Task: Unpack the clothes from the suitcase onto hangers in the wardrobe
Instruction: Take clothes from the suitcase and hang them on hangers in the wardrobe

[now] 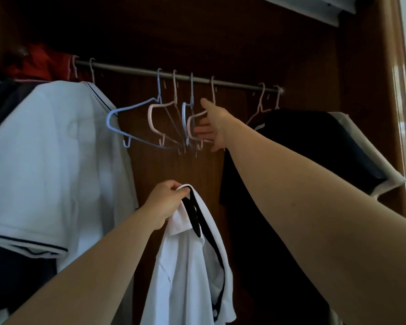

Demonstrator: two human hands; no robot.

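Observation:
My left hand (165, 202) is shut on the collar of a white shirt with black trim (188, 266), which hangs down in front of the wardrobe. My right hand (212, 126) reaches up to a pink hanger (192, 124) on the grey rail (131, 69); its fingers are spread around the hanger's end, the thumb above it and the other fingers below it. Several empty blue and pink hangers (155, 120) hang bunched just left of that hand. The suitcase is not in view.
A white polo shirt with dark trim (56, 160) hangs at the left, with a red garment (40, 62) behind it. A black garment with a pale sleeve edge (314, 146) hangs at the right. The wooden wardrobe side (389, 113) stands at the far right.

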